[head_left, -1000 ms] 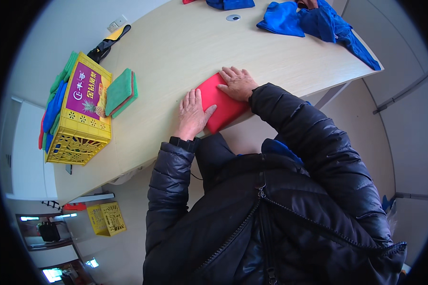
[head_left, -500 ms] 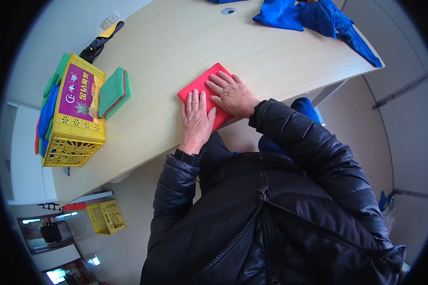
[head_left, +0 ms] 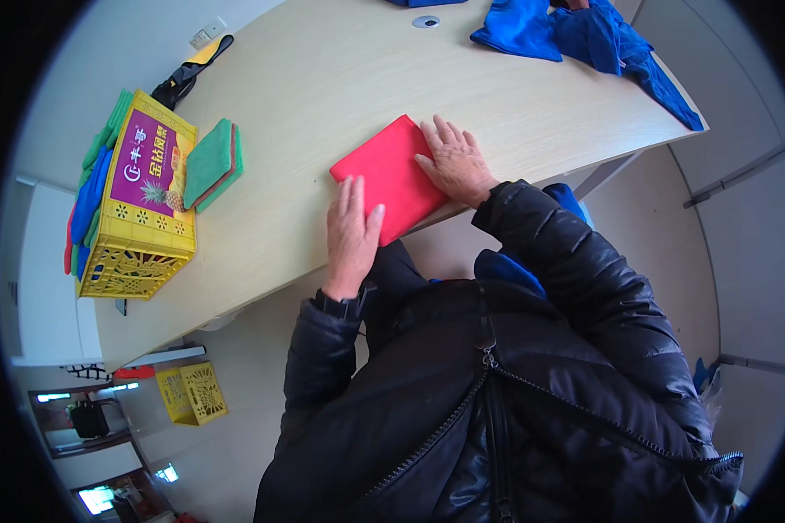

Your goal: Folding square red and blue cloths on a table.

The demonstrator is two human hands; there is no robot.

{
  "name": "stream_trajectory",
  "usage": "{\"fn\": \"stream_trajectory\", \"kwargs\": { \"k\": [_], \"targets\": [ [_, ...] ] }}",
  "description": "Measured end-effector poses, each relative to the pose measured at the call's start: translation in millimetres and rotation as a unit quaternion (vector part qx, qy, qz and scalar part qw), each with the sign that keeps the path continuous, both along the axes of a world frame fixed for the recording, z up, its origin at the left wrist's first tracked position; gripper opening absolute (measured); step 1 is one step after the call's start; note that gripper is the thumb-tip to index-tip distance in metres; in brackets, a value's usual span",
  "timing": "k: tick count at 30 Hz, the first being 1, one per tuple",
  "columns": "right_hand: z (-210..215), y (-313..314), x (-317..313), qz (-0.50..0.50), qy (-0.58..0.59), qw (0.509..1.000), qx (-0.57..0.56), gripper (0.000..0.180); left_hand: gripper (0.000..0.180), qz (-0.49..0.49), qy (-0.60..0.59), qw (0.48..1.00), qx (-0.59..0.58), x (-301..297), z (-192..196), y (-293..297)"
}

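Note:
A folded red cloth lies flat near the front edge of the pale table. Along its left side rests my left hand, fingers stretched out and the fingertips touching the cloth's edge. My right hand is at the opposite side, its fingers spread and the thumb over the cloth's right edge. Neither hand grips anything. Left of the cloth sits a small stack of folded green and brown cloths.
A yellow plastic crate with green, blue and red cloths stands at the table's left. Blue crumpled fabric lies at the far right. A black strap is by the wall. Another yellow crate is on the floor.
Both hands have slid apart off the middle of the red cloth, the left toward its left edge and the right toward its right edge. More of the cloth now shows.

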State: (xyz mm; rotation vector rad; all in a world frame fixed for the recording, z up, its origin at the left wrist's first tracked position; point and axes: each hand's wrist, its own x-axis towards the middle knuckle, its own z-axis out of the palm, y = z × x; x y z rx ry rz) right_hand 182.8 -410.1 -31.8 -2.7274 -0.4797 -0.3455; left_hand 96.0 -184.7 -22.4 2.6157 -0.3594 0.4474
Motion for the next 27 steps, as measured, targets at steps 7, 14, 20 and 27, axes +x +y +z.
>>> {"fn": "stream_trajectory", "kwargs": {
  "k": [7, 14, 20, 27],
  "targets": [
    [4.6, 14.0, -6.6, 0.12, 0.018, 0.992, 0.036, 0.061, 0.044, 0.11, 0.211, 0.877, -0.418, -85.8, 11.6, 43.8],
    [7.0, 60.6, -51.8, 0.244, 0.017, 0.969, 0.033, 0.062, 0.045, 0.037, 0.312, 0.534, -0.785, -106.0, -5.6, 54.4],
    [13.5, 56.7, -57.0, 0.259, 0.051, 0.961, 0.086, 0.058, 0.046, 0.095, 0.258, 0.506, -0.818, -111.9, -10.5, 69.8],
    [-1.0, -14.2, -22.2, 0.111, -0.013, 0.99, 0.091, 0.049, 0.045, 0.122, 0.203, 0.617, -0.75, -44.2, 98.9, 167.2]
  ]
}}
